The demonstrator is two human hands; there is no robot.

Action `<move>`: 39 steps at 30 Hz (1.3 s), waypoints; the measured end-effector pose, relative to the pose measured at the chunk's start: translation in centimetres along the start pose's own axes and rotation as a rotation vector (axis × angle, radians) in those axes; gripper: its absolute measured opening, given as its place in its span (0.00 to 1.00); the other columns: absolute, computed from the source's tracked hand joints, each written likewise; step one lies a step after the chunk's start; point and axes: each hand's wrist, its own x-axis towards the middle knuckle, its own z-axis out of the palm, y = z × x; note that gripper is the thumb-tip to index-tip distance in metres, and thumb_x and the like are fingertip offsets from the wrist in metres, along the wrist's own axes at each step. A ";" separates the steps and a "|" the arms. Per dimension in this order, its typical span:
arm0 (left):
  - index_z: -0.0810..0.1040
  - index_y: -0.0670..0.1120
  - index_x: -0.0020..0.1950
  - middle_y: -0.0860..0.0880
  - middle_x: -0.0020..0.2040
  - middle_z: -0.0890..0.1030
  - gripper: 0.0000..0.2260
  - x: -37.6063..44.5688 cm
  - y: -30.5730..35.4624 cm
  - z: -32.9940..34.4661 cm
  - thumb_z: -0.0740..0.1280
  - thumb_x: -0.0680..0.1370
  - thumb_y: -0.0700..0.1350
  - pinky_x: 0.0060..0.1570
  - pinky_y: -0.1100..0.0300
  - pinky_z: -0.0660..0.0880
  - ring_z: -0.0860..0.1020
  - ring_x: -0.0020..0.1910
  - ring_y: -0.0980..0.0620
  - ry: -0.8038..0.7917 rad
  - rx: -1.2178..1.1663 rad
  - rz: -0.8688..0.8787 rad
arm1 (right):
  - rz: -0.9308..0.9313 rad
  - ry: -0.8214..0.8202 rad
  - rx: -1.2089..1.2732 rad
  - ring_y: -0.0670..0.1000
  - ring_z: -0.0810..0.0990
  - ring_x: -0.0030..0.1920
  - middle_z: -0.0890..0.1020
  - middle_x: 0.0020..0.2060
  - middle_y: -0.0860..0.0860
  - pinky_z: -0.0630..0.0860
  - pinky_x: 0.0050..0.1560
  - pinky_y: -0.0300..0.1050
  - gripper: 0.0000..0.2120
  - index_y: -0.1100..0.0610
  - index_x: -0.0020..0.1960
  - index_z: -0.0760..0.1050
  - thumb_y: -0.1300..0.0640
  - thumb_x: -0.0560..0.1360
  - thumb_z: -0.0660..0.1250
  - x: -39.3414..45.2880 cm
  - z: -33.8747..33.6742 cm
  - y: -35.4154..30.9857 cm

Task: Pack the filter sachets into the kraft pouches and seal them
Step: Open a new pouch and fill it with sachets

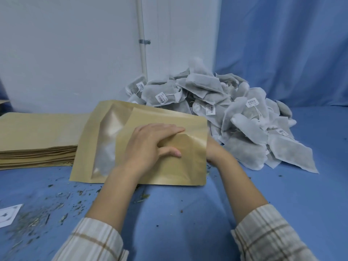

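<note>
**A:** Where's the pouch?

**B:** The kraft pouch (169, 162) lies on the blue bench (188, 213) right in front of me, its mouth toward the pile of filter sachets (244, 117). My left hand (150, 146) lies on top of it, fingers loosely bent, pressing it flat more than gripping. My right hand (213, 151) goes in at the mouth.

**A:** So filling, not sealing?

**B:** I'd say filling, or opening it up to fill. Next I'll need that mouth held wide enough for a sachet, then the top edge pressed shut.

**A:** What's the right grip doing?

**B:** Can't tell: the paper hides the fingers, and whether a sachet is in them.

**A:** And behind?

**B:** A second pouch (105, 138) with a clear window, something pale inside, too blurred to name. Left of that, the stack of flat pouches (37, 140). Dried crumbs (37, 219) litter the bench near me.
</note>
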 end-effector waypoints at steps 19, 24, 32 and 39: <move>0.75 0.61 0.63 0.58 0.65 0.75 0.26 -0.2 -0.7 -0.1 0.70 0.65 0.60 0.66 0.61 0.55 0.69 0.68 0.54 0.081 0.154 -0.054 | -0.060 1.259 -0.346 0.53 0.78 0.50 0.81 0.45 0.52 0.67 0.47 0.38 0.14 0.56 0.60 0.75 0.55 0.76 0.62 0.8 -3.7 2.5; 0.76 0.60 0.63 0.57 0.65 0.76 0.28 0.2 -0.6 -1.1 0.68 0.64 0.62 0.67 0.50 0.62 0.71 0.66 0.54 0.146 0.094 -0.055 | -0.126 0.891 0.381 0.42 0.77 0.36 0.79 0.34 0.45 0.73 0.39 0.32 0.05 0.53 0.44 0.81 0.59 0.69 0.70 0.2 -4.6 1.2; 0.80 0.56 0.60 0.58 0.59 0.80 0.27 0.2 1.3 -0.6 0.72 0.61 0.58 0.64 0.57 0.67 0.73 0.58 0.64 0.041 -0.075 0.060 | 0.112 0.265 0.007 0.45 0.73 0.40 0.72 0.34 0.53 0.65 0.33 0.36 0.22 0.62 0.41 0.73 0.72 0.80 0.43 -1.6 2.1 -2.3; 0.80 0.56 0.60 0.60 0.58 0.80 0.25 0.2 0.5 -1.1 0.72 0.63 0.57 0.64 0.54 0.67 0.74 0.56 0.61 0.107 -0.042 0.027 | -0.039 0.024 0.285 0.44 0.81 0.37 0.82 0.38 0.46 0.77 0.34 0.37 0.10 0.49 0.45 0.77 0.62 0.77 0.61 -0.7 -1.5 -0.3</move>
